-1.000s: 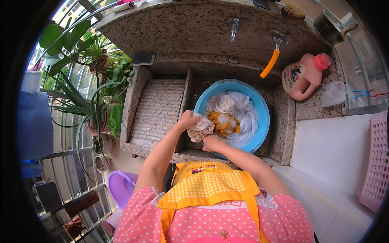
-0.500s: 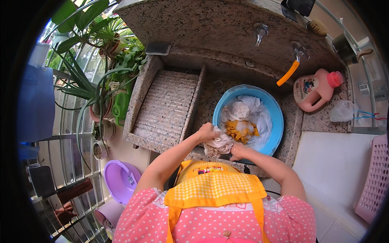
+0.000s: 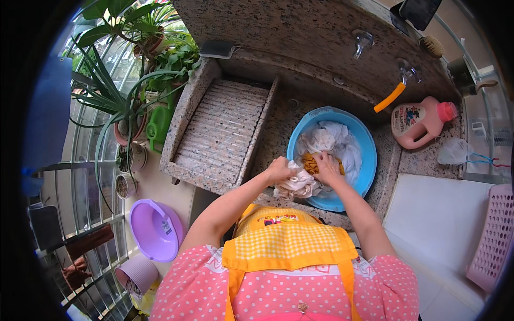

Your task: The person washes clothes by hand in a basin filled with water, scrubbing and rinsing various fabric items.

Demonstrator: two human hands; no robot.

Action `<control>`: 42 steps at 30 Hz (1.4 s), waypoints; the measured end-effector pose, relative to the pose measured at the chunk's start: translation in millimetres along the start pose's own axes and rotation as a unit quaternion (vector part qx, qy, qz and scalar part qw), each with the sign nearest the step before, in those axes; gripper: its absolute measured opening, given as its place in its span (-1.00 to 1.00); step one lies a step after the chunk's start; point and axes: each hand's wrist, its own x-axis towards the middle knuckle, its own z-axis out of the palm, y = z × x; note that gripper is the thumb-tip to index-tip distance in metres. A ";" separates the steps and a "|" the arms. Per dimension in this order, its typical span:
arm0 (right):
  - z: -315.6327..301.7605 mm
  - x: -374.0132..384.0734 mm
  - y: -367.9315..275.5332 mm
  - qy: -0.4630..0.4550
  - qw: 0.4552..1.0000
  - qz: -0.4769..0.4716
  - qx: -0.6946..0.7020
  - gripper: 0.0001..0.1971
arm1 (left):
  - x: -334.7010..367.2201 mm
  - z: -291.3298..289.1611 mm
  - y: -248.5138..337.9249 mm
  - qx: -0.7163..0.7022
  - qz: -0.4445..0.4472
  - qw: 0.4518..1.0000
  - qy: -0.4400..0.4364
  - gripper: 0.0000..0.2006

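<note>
In the right-hand bay of the stone sink [image 3: 265, 147], a blue basin [image 3: 368, 174] holds a heap of wet laundry, and both of your hands are at its near left side. Your left hand [image 3: 280, 169] is closed around a bunched pale cloth [image 3: 297, 185], which spills over the basin's near left rim. Your right hand [image 3: 326, 167] reaches inside the basin, its fingers slightly apart and bent down onto a mustard-yellow cloth [image 3: 309, 162]; whether they pinch the fabric, you cannot tell from this view. Just beyond and to the right of that hand, white clothes [image 3: 350, 158] lie crumpled against the basin's far wall. To your left is the ridged washboard [image 3: 219, 136], set in the sink's other bay. Beyond the basin, an orange hose [image 3: 390, 97] hangs from the right-hand tap [image 3: 408, 72]. On the stone tabletop [image 3: 423, 163] to your right, a pink bottle [image 3: 417, 125] stands near a clear plastic bag [image 3: 454, 151]. Down by your left elbow sits a purple basin [image 3: 140, 224].
</note>
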 end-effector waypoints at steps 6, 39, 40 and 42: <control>24.9 -12.0 28.5 0.075 0.992 0.106 0.004 -0.32 | 3.9 11.8 15.4 0.009 0.013 1.000 -0.027 -0.53; -4.6 33.4 53.2 0.133 0.969 0.148 0.146 -0.25 | 36.8 24.7 31.2 0.008 0.198 0.970 0.140 -0.57; 7.1 33.3 55.0 0.089 0.974 0.149 0.144 -0.26 | 38.4 26.0 33.1 -0.009 0.189 0.975 0.118 -0.57; 21.0 29.8 48.0 0.064 0.975 0.149 0.150 -0.39 | 46.1 24.1 28.4 -0.025 0.165 0.982 0.086 -0.58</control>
